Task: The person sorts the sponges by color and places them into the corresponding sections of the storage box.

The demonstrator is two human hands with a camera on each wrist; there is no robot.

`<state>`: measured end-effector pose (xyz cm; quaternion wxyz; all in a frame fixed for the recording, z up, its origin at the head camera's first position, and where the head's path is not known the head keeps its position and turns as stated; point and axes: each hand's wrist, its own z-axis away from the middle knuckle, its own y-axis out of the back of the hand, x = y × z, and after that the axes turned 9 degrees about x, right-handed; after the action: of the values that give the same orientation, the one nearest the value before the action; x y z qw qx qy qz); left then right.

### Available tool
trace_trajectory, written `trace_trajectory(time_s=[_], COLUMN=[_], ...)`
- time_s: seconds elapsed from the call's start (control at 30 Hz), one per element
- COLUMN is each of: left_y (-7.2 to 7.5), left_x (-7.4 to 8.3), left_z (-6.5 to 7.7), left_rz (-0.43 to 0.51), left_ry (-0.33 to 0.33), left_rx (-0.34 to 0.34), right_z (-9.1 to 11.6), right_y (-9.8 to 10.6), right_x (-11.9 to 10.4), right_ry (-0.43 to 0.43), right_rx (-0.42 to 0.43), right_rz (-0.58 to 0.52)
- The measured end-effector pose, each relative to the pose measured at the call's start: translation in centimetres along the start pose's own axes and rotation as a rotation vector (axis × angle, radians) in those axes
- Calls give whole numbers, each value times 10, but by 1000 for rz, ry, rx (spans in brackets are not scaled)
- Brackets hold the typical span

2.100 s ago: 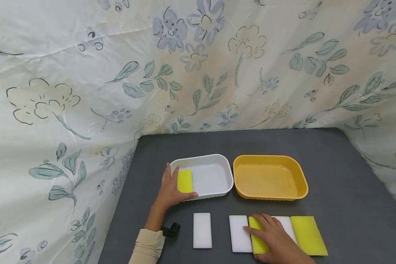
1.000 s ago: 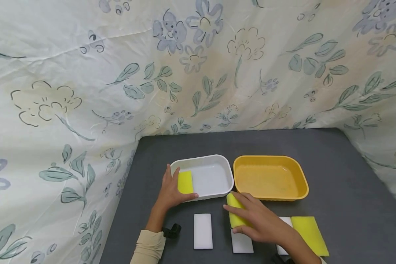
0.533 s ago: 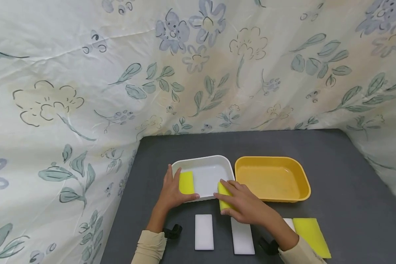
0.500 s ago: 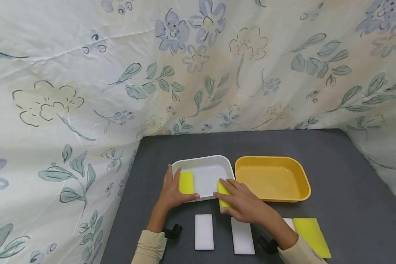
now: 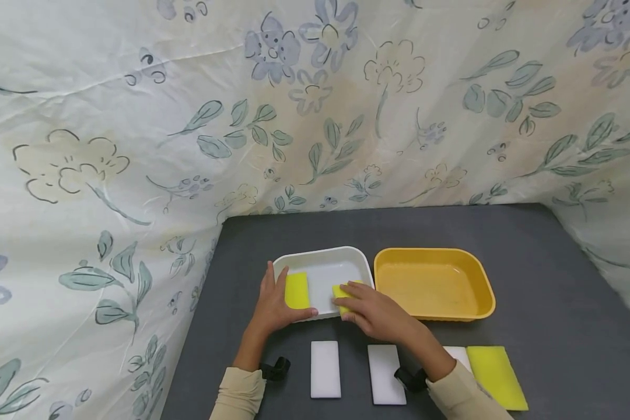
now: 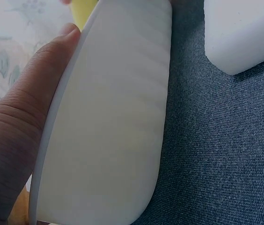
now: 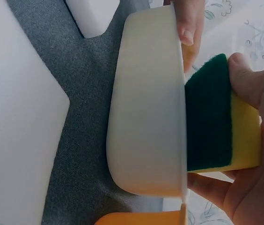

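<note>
Since earlier, the rectangular yellow-and-green scouring sponge (image 7: pixel 209 117) has been moved inward over the near edge of the white plastic tray (image 5: pixel 322 286), pinched in the right hand (image 5: pixel 379 314); the left corner is straddled by the left hand (image 5: pixel 273 304), fingers wide. The sponge might be snagged if lowered against that edge.

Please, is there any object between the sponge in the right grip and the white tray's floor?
No visible object stands between the held sponge and the floor of the white tray; the other yellow sponge lies apart, at the tray's left end.
</note>
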<state>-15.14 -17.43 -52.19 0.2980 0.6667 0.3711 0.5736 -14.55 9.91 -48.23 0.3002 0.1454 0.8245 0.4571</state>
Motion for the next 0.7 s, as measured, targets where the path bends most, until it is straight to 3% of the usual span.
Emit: trace_trajectory(time_s=[0.27, 0.57, 0.7], left_y=[0, -1, 1], left_x=[0, 0, 0], left_z=[0, -2, -1], left_rz=[-3, -1, 7], left_ry=[19, 8, 11], left_rx=[6, 14, 15], right_z=[-14, -35, -36], right_y=[-9, -20, -24], right_x=[7, 22, 26], right_ry=[-35, -26, -23], right_rx=[2, -141, -157], right_rz=[-17, -93, -106])
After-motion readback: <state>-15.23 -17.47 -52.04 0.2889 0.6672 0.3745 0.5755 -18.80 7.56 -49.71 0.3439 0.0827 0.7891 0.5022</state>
